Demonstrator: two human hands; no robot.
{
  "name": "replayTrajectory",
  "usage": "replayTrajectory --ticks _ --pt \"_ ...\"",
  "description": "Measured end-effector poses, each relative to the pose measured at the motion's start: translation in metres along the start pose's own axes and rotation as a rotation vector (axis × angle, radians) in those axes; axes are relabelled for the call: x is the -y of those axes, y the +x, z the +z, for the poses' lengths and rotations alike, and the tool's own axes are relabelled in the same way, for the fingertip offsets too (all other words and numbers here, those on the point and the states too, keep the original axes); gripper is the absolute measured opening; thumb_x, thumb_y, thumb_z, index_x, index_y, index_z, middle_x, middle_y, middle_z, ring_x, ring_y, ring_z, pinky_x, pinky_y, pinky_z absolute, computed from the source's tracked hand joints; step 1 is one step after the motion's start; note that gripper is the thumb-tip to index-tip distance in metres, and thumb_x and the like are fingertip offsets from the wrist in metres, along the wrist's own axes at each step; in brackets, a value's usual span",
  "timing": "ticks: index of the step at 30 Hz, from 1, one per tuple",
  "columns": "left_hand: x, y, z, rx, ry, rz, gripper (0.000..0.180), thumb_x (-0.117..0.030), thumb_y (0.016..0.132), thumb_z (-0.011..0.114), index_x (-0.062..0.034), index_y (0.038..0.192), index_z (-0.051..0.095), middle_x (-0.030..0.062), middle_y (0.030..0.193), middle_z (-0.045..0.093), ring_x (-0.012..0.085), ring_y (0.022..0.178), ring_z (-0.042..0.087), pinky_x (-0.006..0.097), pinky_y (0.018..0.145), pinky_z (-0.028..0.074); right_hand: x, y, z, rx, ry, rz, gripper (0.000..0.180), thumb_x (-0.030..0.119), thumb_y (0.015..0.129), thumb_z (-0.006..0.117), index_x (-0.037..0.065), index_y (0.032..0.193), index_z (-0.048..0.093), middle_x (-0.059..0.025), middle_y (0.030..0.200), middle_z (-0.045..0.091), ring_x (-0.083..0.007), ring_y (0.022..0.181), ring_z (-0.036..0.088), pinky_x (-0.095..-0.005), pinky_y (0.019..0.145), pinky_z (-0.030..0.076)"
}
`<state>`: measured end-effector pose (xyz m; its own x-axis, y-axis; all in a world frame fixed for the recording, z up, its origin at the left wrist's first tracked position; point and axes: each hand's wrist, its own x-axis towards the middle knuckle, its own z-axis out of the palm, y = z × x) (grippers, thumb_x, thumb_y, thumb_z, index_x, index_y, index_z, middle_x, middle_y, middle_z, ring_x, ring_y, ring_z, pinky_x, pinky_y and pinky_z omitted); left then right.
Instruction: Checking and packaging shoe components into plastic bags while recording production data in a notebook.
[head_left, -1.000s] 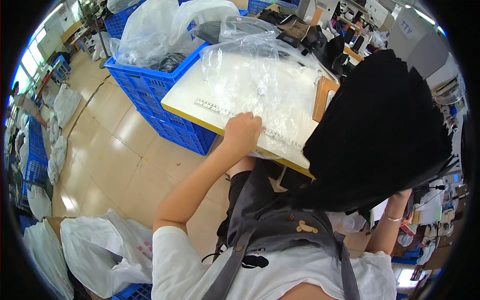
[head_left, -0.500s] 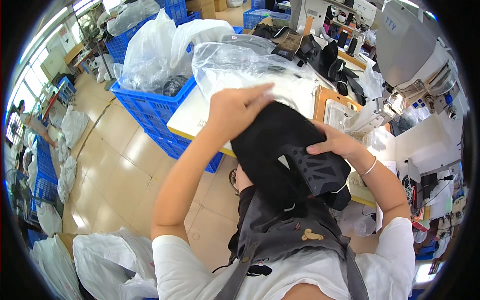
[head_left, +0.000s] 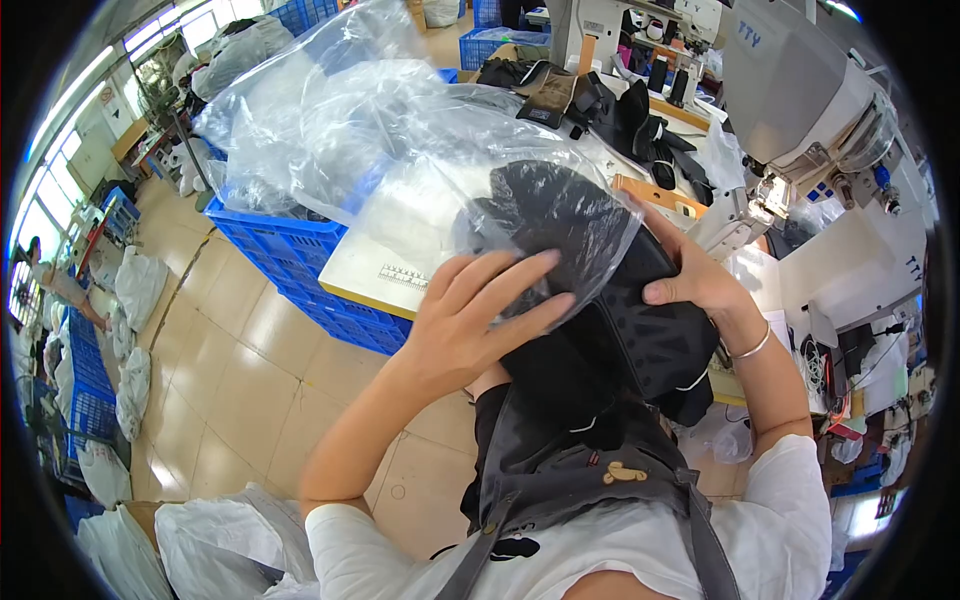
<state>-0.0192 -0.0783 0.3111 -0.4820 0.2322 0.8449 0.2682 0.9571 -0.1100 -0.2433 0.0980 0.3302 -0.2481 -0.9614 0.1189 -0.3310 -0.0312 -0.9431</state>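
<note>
A soft black fabric piece with a dark raised pattern on one side lies over my lap, in front of the grey apron. My right hand grips its right side, thumb on top and fingers out of sight behind. A clear plastic bag covers the far end of the piece, and the dark fabric shows through the film. My left hand rests against the bag's near edge, fingers stretched out and apart; its thumb is not plainly visible.
Beyond the bag, a white worktable holds dark fabric pieces. A sewing machine stands at the right. Stacked blue crates flank the table on the left, and white sacks sit at the lower left.
The clear bag has been drawn up from the table and over the far end of the black piece. My left hand has moved down and its fingers have spread.
</note>
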Motion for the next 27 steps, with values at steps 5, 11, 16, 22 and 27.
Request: replayTrajectory --ticks 5,11,16,22,27 --pt "-0.010 0.039 -0.005 0.083 -0.347 0.074 0.028 -0.009 0.071 0.060 -0.0102 0.098 0.065 0.0025 0.110 0.062 0.0256 0.095 0.054 0.035 0.081 0.043 0.022 0.011 0.024 0.115 0.182 -0.085 0.100 0.010 0.063 0.078 0.003 0.141 0.015 -0.0090 0.142 0.024 -0.0158 0.124 0.032 -0.0298 0.103 0.027" --pt "-0.010 -0.008 -0.020 -0.198 0.464 0.072 0.024 -0.004 0.071 0.058 -0.0044 0.094 0.064 0.0064 0.093 0.060 0.0165 0.069 0.054 0.029 0.060 0.045 0.020 -0.007 0.013 0.094 0.295 0.012 0.087 0.011 0.064 0.080 0.001 0.134 0.028 -0.0082 0.128 0.042 -0.0156 0.119 0.039 -0.0269 0.100 0.030" --pt "0.013 -0.057 0.005 -0.223 0.484 -0.140 0.022 0.002 0.068 0.059 -0.0033 0.089 0.062 0.0070 0.071 0.052 0.0186 0.054 0.048 0.030 0.049 0.037 0.021 -0.007 0.019 0.031 0.354 -0.042 0.091 0.018 0.062 0.081 0.000 0.134 0.028 -0.0083 0.128 0.043 -0.0164 0.117 0.042 -0.0277 0.100 0.031" --pt "0.017 -0.031 0.013 -0.345 0.315 -0.754 0.021 0.007 0.064 0.060 -0.0028 0.078 0.049 0.0149 0.083 0.050 0.0313 0.079 0.051 0.036 0.069 0.042 0.014 -0.005 0.025 -0.095 0.471 -0.097 0.095 0.027 0.059 0.082 -0.001 0.133 0.030 -0.0086 0.123 0.048 -0.0169 0.112 0.047 -0.0285 0.098 0.033" --pt "0.015 -0.071 0.026 -0.308 -0.485 -0.850 0.019 0.011 0.069 0.049 -0.0004 0.084 0.048 0.0133 0.093 0.055 0.0190 0.081 0.054 0.026 0.070 0.043 0.006 -0.002 0.017 -0.142 0.535 0.022 0.082 0.027 0.063 0.079 -0.002 0.128 0.037 -0.0081 0.116 0.053 -0.0150 0.102 0.054 -0.0277 0.088 0.044"
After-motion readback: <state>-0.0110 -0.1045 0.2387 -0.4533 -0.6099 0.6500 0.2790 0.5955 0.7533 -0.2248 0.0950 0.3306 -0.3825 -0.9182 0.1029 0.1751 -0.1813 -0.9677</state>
